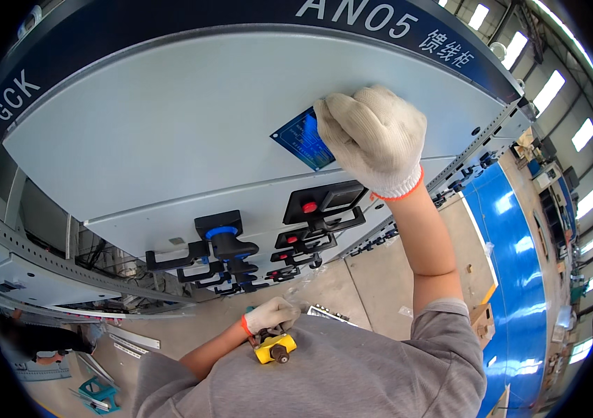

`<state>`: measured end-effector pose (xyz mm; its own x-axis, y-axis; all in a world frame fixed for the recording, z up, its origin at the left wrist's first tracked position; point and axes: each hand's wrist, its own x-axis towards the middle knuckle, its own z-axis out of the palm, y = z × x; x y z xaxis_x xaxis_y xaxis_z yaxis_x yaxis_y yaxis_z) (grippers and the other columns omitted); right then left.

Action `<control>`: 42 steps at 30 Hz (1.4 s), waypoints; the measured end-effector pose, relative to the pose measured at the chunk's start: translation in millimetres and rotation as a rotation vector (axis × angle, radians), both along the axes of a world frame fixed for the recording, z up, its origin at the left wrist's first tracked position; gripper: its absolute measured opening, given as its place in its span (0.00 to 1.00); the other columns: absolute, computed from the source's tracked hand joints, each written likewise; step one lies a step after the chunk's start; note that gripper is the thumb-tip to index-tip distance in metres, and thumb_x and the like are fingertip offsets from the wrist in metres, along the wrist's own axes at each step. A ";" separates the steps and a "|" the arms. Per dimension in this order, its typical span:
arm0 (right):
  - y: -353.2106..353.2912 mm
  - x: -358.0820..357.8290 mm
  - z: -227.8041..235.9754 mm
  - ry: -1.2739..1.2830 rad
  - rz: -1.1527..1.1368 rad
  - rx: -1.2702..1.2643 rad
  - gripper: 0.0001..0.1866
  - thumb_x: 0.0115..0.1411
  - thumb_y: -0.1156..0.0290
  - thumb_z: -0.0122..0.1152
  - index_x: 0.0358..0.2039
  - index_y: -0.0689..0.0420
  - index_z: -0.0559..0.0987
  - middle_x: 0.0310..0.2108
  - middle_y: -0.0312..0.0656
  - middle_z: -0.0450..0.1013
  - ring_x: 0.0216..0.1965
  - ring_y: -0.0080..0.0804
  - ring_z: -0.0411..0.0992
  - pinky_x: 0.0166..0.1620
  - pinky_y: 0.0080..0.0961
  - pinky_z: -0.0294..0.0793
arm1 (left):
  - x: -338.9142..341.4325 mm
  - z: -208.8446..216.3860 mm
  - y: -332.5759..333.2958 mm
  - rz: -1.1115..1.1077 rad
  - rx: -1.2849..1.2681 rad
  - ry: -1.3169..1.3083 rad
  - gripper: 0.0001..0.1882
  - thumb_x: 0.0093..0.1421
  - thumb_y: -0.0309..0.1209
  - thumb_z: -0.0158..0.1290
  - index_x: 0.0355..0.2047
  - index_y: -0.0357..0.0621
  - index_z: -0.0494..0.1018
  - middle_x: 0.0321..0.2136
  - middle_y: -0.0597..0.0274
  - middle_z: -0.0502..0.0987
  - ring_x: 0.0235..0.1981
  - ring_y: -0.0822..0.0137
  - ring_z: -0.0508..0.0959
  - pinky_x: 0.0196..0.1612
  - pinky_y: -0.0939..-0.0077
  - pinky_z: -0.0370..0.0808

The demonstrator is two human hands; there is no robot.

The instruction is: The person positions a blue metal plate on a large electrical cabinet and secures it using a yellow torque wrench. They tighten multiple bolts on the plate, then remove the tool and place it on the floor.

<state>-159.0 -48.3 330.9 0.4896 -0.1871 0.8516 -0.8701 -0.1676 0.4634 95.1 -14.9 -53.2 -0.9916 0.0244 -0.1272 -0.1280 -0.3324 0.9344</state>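
My right hand (376, 136), in a white knit glove with an orange cuff edge, is raised to the grey cabinet door (192, 118). Its fingers are curled closed over the right part of a blue nameplate (302, 143), which sits tilted on the door. Whatever the fingertips hold, if anything, is hidden behind the glove. Low in front of my body, my gloved left hand (272, 315) is closed on a yellow tool with a dark, round nose (275, 348). The tool's handle is mostly covered by the hand, so its exact kind is unclear.
Below the door, black drawer handles (321, 224), red buttons (309, 207) and blue-ringed rotary switches (223, 233) jut out. At lower left are metal strips (134, 341), a teal stool (97, 396) and another person (38, 338). A blue floor lane (512, 237) runs along the right.
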 end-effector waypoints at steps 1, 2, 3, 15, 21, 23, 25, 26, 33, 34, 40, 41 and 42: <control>3.2 3.6 1.1 -0.027 -0.006 0.024 0.11 0.47 0.70 0.78 0.28 0.48 0.80 0.20 0.30 0.69 0.20 0.27 0.70 0.22 0.26 0.70 | -0.4 2.0 0.1 -0.016 -0.002 -0.026 0.24 0.75 0.42 0.52 0.23 0.41 0.75 0.18 0.72 0.72 0.19 0.81 0.68 0.22 0.80 0.64; 4.9 6.0 1.4 -0.054 -0.012 0.049 0.11 0.47 0.70 0.78 0.28 0.48 0.80 0.20 0.31 0.70 0.21 0.28 0.71 0.23 0.26 0.71 | -0.9 4.0 0.8 -0.017 -0.008 -0.040 0.24 0.75 0.42 0.52 0.23 0.41 0.75 0.18 0.72 0.72 0.19 0.81 0.68 0.22 0.80 0.64; 4.2 6.5 -1.4 -0.094 -0.004 0.049 0.12 0.48 0.70 0.78 0.27 0.48 0.80 0.20 0.31 0.70 0.21 0.29 0.71 0.23 0.27 0.71 | -1.4 6.4 1.7 -0.019 -0.013 -0.055 0.24 0.75 0.42 0.52 0.22 0.41 0.75 0.18 0.73 0.72 0.19 0.81 0.68 0.22 0.80 0.64; 9.3 15.2 -11.2 -0.323 -0.036 0.077 0.20 0.50 0.66 0.82 0.23 0.52 0.72 0.21 0.34 0.69 0.20 0.32 0.68 0.23 0.27 0.69 | -0.4 16.3 5.5 0.007 -0.063 -0.009 0.26 0.74 0.42 0.53 0.19 0.42 0.74 0.17 0.73 0.70 0.19 0.81 0.66 0.22 0.80 0.62; 10.0 11.0 -16.1 -0.333 -0.037 0.085 0.22 0.48 0.60 0.82 0.23 0.50 0.71 0.22 0.33 0.69 0.22 0.34 0.69 0.24 0.29 0.71 | 4.0 24.8 9.0 0.003 -0.078 -0.066 0.26 0.73 0.39 0.52 0.18 0.39 0.72 0.16 0.69 0.71 0.20 0.77 0.67 0.25 0.77 0.64; 16.9 15.7 -11.9 -0.368 -0.007 0.134 0.22 0.47 0.61 0.82 0.24 0.51 0.71 0.22 0.34 0.69 0.21 0.35 0.68 0.24 0.30 0.70 | 5.2 25.4 8.8 0.007 -0.079 -0.065 0.26 0.72 0.38 0.52 0.17 0.38 0.71 0.16 0.66 0.71 0.21 0.74 0.68 0.27 0.75 0.65; 28.0 18.3 -12.6 -0.434 0.036 0.183 0.18 0.50 0.65 0.76 0.26 0.52 0.71 0.22 0.36 0.68 0.21 0.37 0.67 0.24 0.31 0.70 | 8.0 18.1 10.8 0.025 -0.077 -0.043 0.25 0.71 0.39 0.53 0.17 0.38 0.70 0.16 0.66 0.71 0.21 0.74 0.69 0.27 0.75 0.65; 34.7 18.3 -12.2 -0.464 0.056 0.205 0.16 0.52 0.67 0.74 0.27 0.53 0.71 0.22 0.37 0.67 0.21 0.38 0.67 0.24 0.31 0.69 | 8.8 16.9 10.5 0.019 -0.088 -0.051 0.26 0.71 0.39 0.53 0.17 0.38 0.70 0.17 0.65 0.71 0.21 0.73 0.68 0.27 0.74 0.65; 71.2 -9.4 -27.8 -0.746 0.281 0.320 0.04 0.63 0.76 0.46 0.34 0.62 0.69 0.25 0.44 0.66 0.20 0.38 0.61 0.27 0.29 0.66 | 8.1 -27.4 19.1 0.098 -0.069 0.098 0.24 0.73 0.43 0.53 0.21 0.40 0.74 0.19 0.73 0.73 0.18 0.82 0.67 0.20 0.80 0.62; 73.1 -9.1 -23.2 -0.735 0.289 0.271 0.05 0.65 0.77 0.44 0.34 0.63 0.69 0.25 0.44 0.67 0.21 0.37 0.61 0.28 0.29 0.66 | 9.2 -35.2 14.1 0.024 -0.052 -0.008 0.22 0.72 0.41 0.53 0.23 0.40 0.74 0.22 0.72 0.75 0.23 0.81 0.70 0.26 0.80 0.66; 85.4 -12.7 46.8 -0.685 0.467 0.037 0.06 0.69 0.78 0.51 0.41 0.63 0.77 0.31 0.39 0.72 0.28 0.27 0.65 0.34 0.27 0.69 | 1.5 -4.0 13.4 0.078 0.287 -0.031 0.15 0.73 0.36 0.49 0.52 0.39 0.72 0.27 0.74 0.67 0.25 0.80 0.62 0.28 0.83 0.57; 93.0 -14.3 72.6 -0.559 0.341 -0.033 0.07 0.70 0.76 0.52 0.40 0.62 0.79 0.31 0.39 0.73 0.29 0.26 0.66 0.35 0.27 0.69 | -7.4 -0.6 16.5 0.052 0.286 -0.065 0.15 0.73 0.36 0.49 0.52 0.39 0.72 0.27 0.74 0.66 0.25 0.81 0.63 0.28 0.83 0.57; 88.7 -12.4 95.5 -0.444 0.244 -0.087 0.08 0.70 0.74 0.54 0.39 0.62 0.80 0.31 0.38 0.73 0.30 0.25 0.67 0.37 0.26 0.70 | -9.3 0.0 17.4 0.058 0.294 -0.106 0.15 0.73 0.36 0.49 0.53 0.40 0.72 0.26 0.74 0.66 0.25 0.81 0.63 0.28 0.83 0.56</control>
